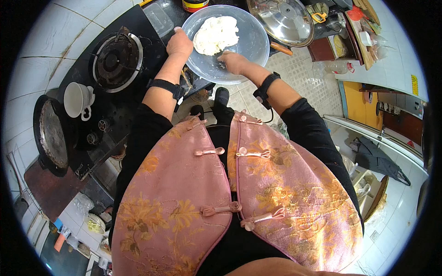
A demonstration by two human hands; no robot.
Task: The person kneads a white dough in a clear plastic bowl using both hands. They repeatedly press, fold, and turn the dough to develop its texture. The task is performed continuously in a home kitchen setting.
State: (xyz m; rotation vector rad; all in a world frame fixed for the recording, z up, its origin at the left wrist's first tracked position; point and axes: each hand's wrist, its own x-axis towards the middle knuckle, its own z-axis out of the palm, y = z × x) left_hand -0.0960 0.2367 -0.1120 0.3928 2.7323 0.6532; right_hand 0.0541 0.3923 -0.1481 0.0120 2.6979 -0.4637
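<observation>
A large translucent plastic bowl (253,45) sits at the edge of the black countertop, with a lumpy mass of white dough (215,34) inside it. My left hand (180,43) grips the bowl's left rim. Inside the bowl, my right hand (234,62) reaches to the lower edge of the dough, its fingertips at or touching it. Those fingers are bent and partly hidden, so whether they pinch any dough cannot be told. White residue marks the bowl's inner wall.
Left of the bowl are a gas burner (115,60), a white cup (77,100) and a dark pan (51,136). A clear plastic container (158,20) lies behind my left hand. To the right rest a metal lid (283,20) and a wooden handle (281,48).
</observation>
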